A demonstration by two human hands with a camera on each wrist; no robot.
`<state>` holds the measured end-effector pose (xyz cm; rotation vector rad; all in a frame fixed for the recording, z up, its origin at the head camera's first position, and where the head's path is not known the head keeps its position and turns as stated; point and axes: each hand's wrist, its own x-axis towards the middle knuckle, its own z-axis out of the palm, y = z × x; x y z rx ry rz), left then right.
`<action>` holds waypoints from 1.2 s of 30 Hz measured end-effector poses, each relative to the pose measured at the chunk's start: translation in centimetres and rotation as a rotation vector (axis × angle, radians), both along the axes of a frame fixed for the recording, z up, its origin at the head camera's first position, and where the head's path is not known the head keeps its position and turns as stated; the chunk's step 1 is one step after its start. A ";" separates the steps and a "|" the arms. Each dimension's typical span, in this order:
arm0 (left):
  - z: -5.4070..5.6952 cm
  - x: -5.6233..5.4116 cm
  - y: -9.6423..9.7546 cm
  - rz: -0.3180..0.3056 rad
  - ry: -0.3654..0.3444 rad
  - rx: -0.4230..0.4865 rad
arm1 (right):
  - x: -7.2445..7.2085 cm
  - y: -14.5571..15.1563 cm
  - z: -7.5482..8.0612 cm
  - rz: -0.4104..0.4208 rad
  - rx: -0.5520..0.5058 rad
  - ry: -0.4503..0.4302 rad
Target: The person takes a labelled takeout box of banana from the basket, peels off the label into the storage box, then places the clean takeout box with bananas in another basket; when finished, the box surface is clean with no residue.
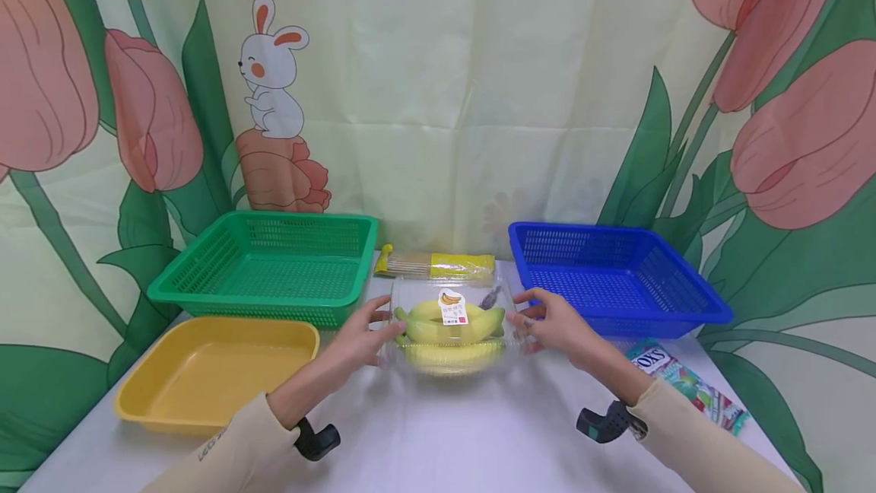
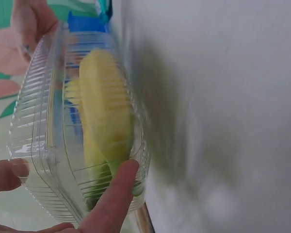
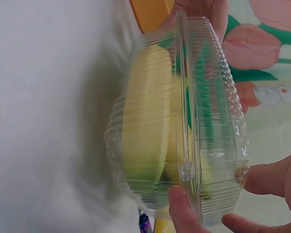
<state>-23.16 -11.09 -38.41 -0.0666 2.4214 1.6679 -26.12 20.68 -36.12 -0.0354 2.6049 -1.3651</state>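
Two beige sleeves (image 1: 236,443) reach in, each with one black wristband (image 1: 318,440) at its cuff. Ahead of them, the left grip (image 1: 361,335) and right grip (image 1: 557,326) hold one clear plastic clamshell box (image 1: 450,342), fingers and thumbs curled on its two ends. Inside lie yellow bananas (image 2: 104,102) with greenish ends, overlapping too much to count; one banana sticker (image 1: 452,307) marks the lid. The box is at the middle of the white table (image 1: 465,432), between one green basket (image 1: 263,299) and one blue basket (image 1: 619,322). One yellow basin (image 1: 212,371) sits before the green basket, one yellow-and-clear packet (image 1: 438,265) behind the box, one candy bag (image 1: 691,386) near the blue basket.
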 end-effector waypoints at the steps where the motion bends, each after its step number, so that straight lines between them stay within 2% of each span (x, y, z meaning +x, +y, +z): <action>1: -0.1 0.1 0.0 -0.001 -0.002 -0.003 | 0.1 0.0 -0.1 0.003 -0.004 0.001; 7: -0.5 0.8 0.0 0.002 -0.005 -0.018 | 1.0 0.0 -0.9 0.012 -0.032 -0.013; 16: -0.8 1.7 0.0 -0.004 -0.049 -0.037 | 1.8 -0.4 -1.8 -0.014 0.031 -0.008; 27: -1.4 2.2 0.1 -0.022 -0.049 -0.041 | 2.9 -0.2 -2.9 -0.062 0.032 -0.035; 36: -1.6 2.1 0.1 -0.037 -0.041 -0.061 | 2.6 -0.1 -3.2 -0.084 0.057 -0.050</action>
